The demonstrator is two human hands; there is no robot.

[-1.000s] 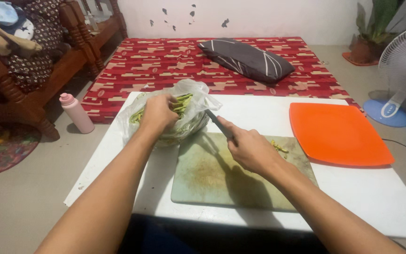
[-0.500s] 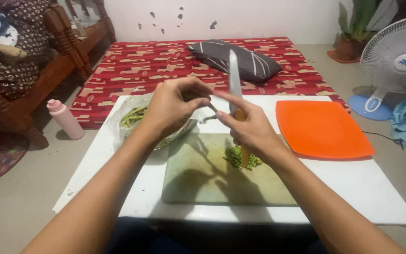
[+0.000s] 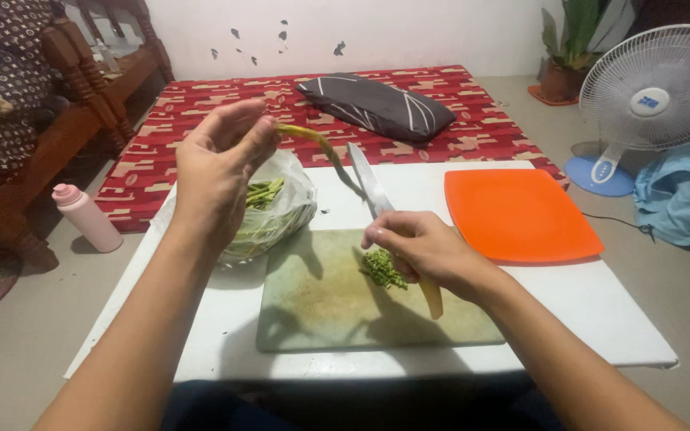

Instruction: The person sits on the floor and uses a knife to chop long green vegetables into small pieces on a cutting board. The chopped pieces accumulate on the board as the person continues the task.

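My left hand (image 3: pixel 219 164) is raised above the table and pinches a long green bean pod (image 3: pixel 313 142) that curves down to the right. My right hand (image 3: pixel 421 247) grips a knife (image 3: pixel 370 185) by its orange handle, blade pointing up and away, over a worn green cutting board (image 3: pixel 321 303). A small heap of chopped green pieces (image 3: pixel 380 269) lies on the board beside my right hand. A clear plastic bag of green pods (image 3: pixel 269 209) sits just beyond the board, below my left hand.
An orange square plate (image 3: pixel 517 214) lies at the right on the white table (image 3: pixel 600 311). A pink bottle (image 3: pixel 85 217) stands on the floor at left. A red patterned mattress (image 3: pixel 201 112) with a dark pillow (image 3: pixel 377 105), a fan (image 3: pixel 648 104) and wooden furniture (image 3: pixel 65 104) surround the table.
My left hand pulled a pod out of the bag and lifted it up and left. My right hand lowered toward the board, the knife tilting from upright to slanted.
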